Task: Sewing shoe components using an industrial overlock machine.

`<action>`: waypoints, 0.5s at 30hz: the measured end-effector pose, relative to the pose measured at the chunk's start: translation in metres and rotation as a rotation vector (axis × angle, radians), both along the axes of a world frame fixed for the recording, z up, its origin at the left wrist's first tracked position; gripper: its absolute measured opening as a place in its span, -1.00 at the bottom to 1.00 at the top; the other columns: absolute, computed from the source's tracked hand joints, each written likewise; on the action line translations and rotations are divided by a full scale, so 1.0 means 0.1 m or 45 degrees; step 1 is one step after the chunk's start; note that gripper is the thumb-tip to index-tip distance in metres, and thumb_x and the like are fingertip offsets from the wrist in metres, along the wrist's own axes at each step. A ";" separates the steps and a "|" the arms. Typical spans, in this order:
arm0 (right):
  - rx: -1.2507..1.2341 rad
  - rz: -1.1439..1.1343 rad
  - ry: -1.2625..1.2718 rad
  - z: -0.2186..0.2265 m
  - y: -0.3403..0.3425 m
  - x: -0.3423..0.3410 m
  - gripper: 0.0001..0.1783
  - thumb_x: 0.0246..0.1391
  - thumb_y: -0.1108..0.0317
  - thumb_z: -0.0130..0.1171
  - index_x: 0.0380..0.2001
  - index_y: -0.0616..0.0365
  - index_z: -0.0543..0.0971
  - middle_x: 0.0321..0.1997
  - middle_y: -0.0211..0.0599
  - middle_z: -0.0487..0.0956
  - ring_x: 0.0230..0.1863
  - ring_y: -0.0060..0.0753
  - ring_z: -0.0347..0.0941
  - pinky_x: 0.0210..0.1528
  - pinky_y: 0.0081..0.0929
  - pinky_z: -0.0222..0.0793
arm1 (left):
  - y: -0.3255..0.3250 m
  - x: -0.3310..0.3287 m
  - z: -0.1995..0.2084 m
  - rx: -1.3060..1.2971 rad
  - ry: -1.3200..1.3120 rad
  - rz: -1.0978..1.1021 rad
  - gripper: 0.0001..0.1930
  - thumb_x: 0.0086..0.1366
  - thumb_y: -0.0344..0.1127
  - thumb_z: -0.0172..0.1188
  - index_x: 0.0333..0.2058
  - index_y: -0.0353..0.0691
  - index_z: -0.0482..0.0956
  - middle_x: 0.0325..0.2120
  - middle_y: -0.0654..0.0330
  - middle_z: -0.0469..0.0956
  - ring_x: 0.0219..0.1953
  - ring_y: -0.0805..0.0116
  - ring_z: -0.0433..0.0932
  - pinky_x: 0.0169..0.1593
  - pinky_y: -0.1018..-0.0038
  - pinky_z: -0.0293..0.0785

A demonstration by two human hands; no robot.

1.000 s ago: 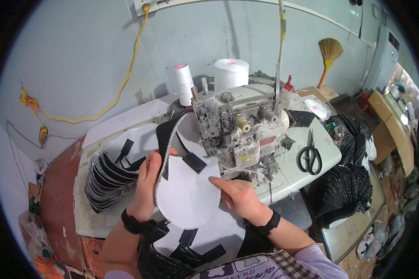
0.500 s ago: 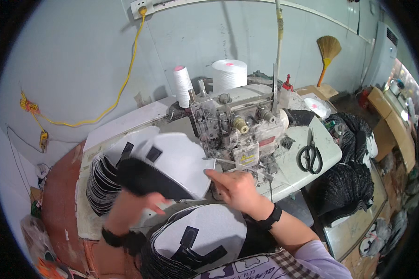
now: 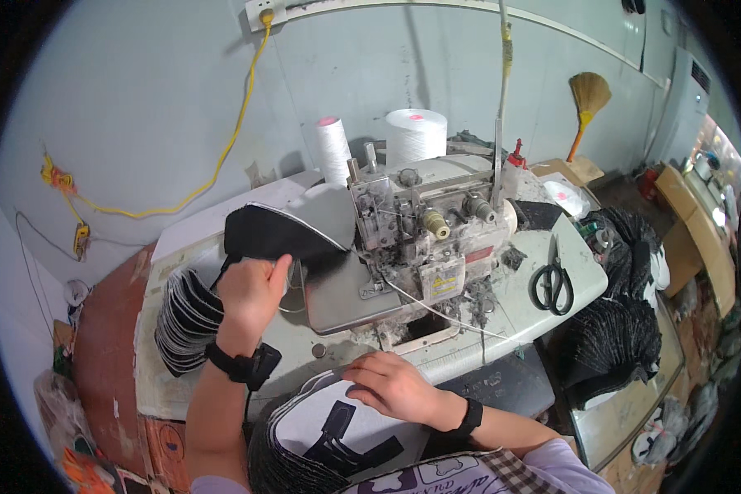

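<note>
A curved fabric piece, black on the side facing me (image 3: 276,235), stands tilted left of the overlock sewing machine (image 3: 428,222). My left hand (image 3: 253,300) is closed at its lower left edge, thumb raised; the exact grip is partly hidden. Close to my body lies a thick stack of white-topped fabric pieces with black tabs (image 3: 300,420). On its upper edge rests my right hand (image 3: 395,387), fingers bent and slightly apart, touching the top piece. White thread (image 3: 461,319) runs from the needle area toward the right. Left of the machine, a fanned stack of similar pieces (image 3: 185,321) sits on the table.
Black scissors (image 3: 552,284) lie on the machine table's right side. Two white thread cones (image 3: 416,136) stand behind the machine. Further bundles of black pieces (image 3: 613,337) are piled at the right. A yellow cord (image 3: 222,156) hangs along the wall, and a broom (image 3: 589,103) leans there.
My left hand has moved up with the fabric piece, away from the needle area, turning its black side toward me. My right hand has dropped from the machine onto the stack near my body.
</note>
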State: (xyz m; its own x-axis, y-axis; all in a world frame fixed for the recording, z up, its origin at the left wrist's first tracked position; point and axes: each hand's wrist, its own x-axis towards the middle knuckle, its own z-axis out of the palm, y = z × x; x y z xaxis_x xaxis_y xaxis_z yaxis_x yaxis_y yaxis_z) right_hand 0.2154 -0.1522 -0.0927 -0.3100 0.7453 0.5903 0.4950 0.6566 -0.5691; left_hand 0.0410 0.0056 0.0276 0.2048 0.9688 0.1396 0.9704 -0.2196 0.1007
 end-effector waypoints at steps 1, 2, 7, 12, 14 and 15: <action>-0.003 0.009 -0.001 0.00 -0.01 -0.01 -0.75 -0.07 0.30 0.30 -0.31 0.15 0.53 -0.21 -0.26 0.54 -0.15 -0.16 0.45 -0.11 -0.33 0.41 | 0.01 -0.01 -0.01 -0.003 -0.001 0.009 -0.70 0.10 -0.18 0.34 -0.52 -0.35 0.58 -0.50 0.17 0.57 -0.53 0.24 0.53 -0.34 0.40 0.47; -0.035 0.016 0.008 0.02 -0.01 -0.02 -0.77 -0.07 0.32 0.29 -0.33 0.15 0.53 -0.22 -0.25 0.54 -0.16 -0.15 0.46 -0.12 -0.33 0.41 | 0.02 0.00 -0.04 0.405 -0.076 -0.241 -0.74 0.05 -0.20 0.36 -0.50 -0.30 0.60 -0.49 0.16 0.56 -0.50 0.18 0.53 -0.33 0.37 0.47; -0.136 0.115 0.092 -0.06 0.06 0.07 -0.83 -0.04 0.40 0.27 -0.36 0.16 0.52 -0.24 -0.22 0.56 -0.19 -0.09 0.48 -0.15 -0.32 0.44 | 0.26 0.09 -0.05 1.045 0.098 -0.912 -0.81 -0.03 -0.37 0.28 -0.36 -0.14 0.63 -0.40 0.13 0.53 -0.42 0.10 0.54 -0.27 0.26 0.47; -0.541 0.121 0.347 0.09 -0.03 0.55 -0.90 0.06 0.49 0.21 -0.35 0.22 0.51 -0.29 -0.25 0.61 -0.27 -0.40 0.52 -0.21 -0.50 0.43 | 0.42 -0.58 -0.27 0.065 0.620 -0.561 -0.82 -0.03 -0.47 0.14 -0.44 -0.11 0.68 -0.42 0.10 0.55 -0.36 0.05 0.57 -0.22 0.20 0.49; -0.298 -0.036 0.503 0.18 0.00 0.71 -0.93 0.08 0.51 0.20 -0.36 0.21 0.51 -0.39 -0.39 0.58 -0.40 -0.62 0.42 -0.30 -0.65 0.35 | 0.38 -0.78 -0.43 -0.051 0.763 -0.361 -0.91 -0.04 -0.39 0.16 -0.56 -0.15 0.65 -0.52 0.16 0.55 -0.38 0.13 0.57 -0.25 0.22 0.46; -0.390 -0.107 0.674 0.23 0.03 0.76 -0.94 0.11 0.50 0.19 -0.34 0.20 0.51 -0.45 -0.48 0.51 -0.44 -0.70 0.36 -0.37 -0.68 0.28 | 0.30 -0.86 -0.49 0.251 0.713 -0.460 -0.92 0.00 -0.38 0.17 -0.59 -0.18 0.63 -0.54 0.15 0.54 -0.37 0.12 0.55 -0.23 0.20 0.41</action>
State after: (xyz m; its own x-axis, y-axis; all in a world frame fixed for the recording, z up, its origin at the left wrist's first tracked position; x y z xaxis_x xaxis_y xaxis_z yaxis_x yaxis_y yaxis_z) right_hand 0.2916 -0.1488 -0.0699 0.0335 0.9145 0.4032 0.1367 0.3955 -0.9082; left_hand -0.0455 0.0356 -0.0218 0.6024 0.7936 0.0852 0.7270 -0.5015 -0.4689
